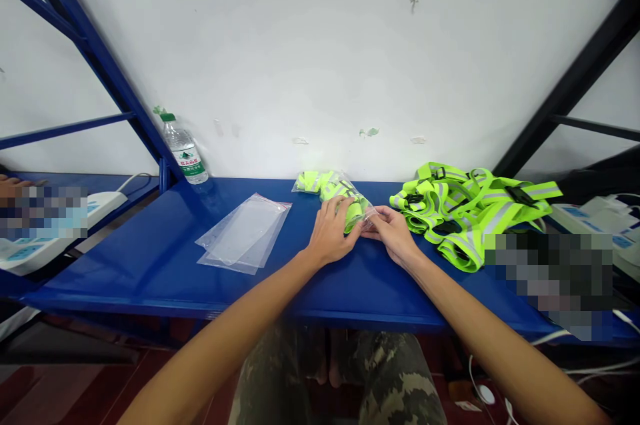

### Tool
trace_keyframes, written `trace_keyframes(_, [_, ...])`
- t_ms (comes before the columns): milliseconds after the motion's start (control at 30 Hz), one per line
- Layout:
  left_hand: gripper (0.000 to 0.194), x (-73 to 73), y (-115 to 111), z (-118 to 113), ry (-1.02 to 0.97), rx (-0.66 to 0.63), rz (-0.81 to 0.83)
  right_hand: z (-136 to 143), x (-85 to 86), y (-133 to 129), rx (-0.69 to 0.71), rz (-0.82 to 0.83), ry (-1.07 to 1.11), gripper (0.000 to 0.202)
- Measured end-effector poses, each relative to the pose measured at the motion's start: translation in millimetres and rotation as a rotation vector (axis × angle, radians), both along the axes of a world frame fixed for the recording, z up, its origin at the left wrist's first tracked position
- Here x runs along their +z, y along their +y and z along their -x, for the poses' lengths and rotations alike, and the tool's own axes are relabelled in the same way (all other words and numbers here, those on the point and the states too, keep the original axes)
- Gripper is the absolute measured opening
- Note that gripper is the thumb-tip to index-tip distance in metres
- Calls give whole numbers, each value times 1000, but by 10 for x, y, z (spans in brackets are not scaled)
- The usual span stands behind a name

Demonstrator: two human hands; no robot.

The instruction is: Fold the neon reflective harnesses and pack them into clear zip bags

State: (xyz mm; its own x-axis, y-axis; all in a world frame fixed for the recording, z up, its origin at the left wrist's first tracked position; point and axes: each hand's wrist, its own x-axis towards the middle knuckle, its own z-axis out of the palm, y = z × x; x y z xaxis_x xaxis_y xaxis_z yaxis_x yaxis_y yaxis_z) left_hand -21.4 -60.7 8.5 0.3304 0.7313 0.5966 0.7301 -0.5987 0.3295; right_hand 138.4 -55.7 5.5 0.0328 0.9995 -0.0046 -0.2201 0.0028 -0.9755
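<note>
A clear plastic bag with a folded neon-yellow reflective strap vest (354, 211) inside lies on the blue table (150, 251). My left hand (333, 231) lies over its left side, fingers curved on top and thumb near the mouth of the bag. At the mouth, my right hand (393, 231) pinches the clear plastic; its fingertips are partly hidden. Just behind, against the wall, is another bagged reflective vest (311, 181). Right of my hands sits a loose heap of reflective strap vests (465, 211) with grey stripes and black buckles.
Several flat clear zip bags (245, 231) lie left of my hands. A water bottle (185, 148) leans by the wall at the back left. White power strips (65, 231) stand on the left side, and a blue metal frame (100, 58) rises there. Blurred patches hide parts of both sides.
</note>
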Motion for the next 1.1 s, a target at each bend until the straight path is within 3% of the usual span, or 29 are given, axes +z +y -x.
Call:
trace_keyframes(533, [62,-10,7,-2,22,13,54,10,-45,23,45,-69,-6,49])
trace_keyframes(767, [67,-3,0,4,28,-45,43,-24,-70,50,1,-51,-36,38])
trace_keyframes(1100, [62,-13,4,31,71,-1,45,-43,-26,31,-18,51,51,31])
